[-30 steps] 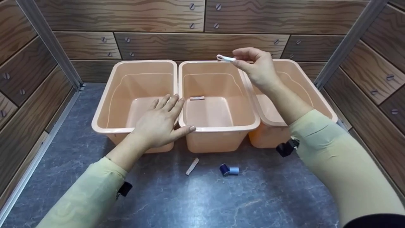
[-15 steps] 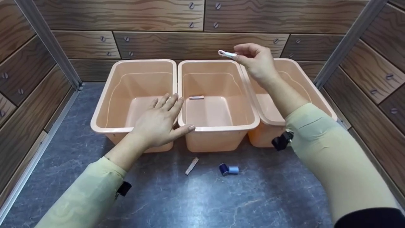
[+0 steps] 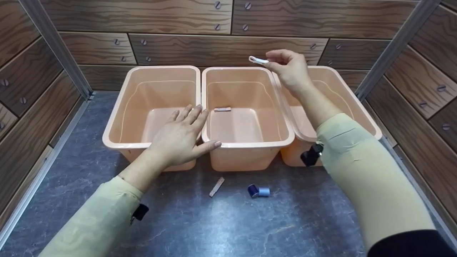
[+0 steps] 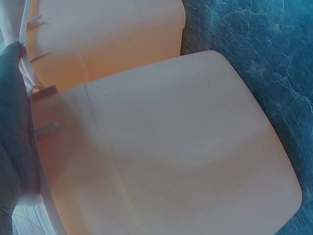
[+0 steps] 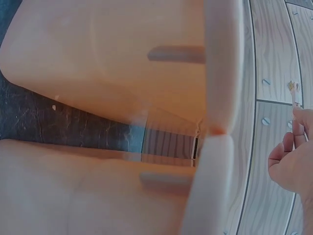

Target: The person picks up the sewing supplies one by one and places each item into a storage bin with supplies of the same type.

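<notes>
My right hand pinches a small pale strip with a pinkish looped end, its exact kind unclear. It is held above the back rim of the middle bin. The right wrist view shows this hand at the right edge, with the strip sticking up from its fingertips. My left hand lies flat across the adjoining rims of the left bin and the middle one, fingers straight and thumb spread over the front rim. Inside the middle bin lies a similar small strip.
On the dark marbled table, another pale strip lies before the middle bin. Beside it are a dark blue thread spool and a light blue one. The right bin stands partly behind my right forearm. Wood-patterned walls enclose the table.
My right hand has risen slightly and shifted a little to the right with the strip, while the right forearm has swung left. The left hand stays put on the bin rims.
</notes>
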Available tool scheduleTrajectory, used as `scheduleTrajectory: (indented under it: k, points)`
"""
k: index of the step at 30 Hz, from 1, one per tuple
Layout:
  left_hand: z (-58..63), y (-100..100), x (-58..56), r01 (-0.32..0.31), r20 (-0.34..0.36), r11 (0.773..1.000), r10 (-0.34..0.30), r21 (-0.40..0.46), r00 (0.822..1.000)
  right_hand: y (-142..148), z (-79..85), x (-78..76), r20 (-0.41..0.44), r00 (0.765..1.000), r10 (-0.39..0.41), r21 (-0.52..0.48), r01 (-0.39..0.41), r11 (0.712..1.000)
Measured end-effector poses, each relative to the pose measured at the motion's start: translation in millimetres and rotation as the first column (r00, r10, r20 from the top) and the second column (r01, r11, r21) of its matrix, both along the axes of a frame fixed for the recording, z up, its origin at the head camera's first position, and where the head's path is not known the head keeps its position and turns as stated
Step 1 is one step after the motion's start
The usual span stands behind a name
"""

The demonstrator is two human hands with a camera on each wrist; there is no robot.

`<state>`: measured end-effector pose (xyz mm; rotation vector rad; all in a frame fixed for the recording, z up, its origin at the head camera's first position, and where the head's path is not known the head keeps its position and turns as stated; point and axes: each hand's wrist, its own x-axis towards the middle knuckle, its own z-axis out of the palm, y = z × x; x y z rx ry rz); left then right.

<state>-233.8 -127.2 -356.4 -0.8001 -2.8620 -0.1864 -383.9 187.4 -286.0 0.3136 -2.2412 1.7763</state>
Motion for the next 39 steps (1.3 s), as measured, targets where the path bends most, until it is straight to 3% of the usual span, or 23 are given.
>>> scheduleTrajectory:
  k: [12, 27, 39]
  points:
    - [-1.5, -0.1, -0.8, -0.003, -0.003, 1.0, 0.003, 0.0, 1.0, -4.6, -9.8, -9.9, 0.005, 1.0, -0.002, -0.014, 0.002, 1.0]
    - [-0.5, 0.0, -0.6, -0.01, 0.004, 1.0, 0.01, -0.003, 1.0, -6.0, -20.5, -18.2, 0.067, 0.998, 0.018, 0.085, -0.024, 0.996]
    - [-0.5, 0.3, -1.0, -0.012, -0.003, 1.0, 0.012, -0.003, 1.0, -9.7, -27.4, -24.3, 0.058, 0.997, 0.044, 0.125, -0.051, 0.991]
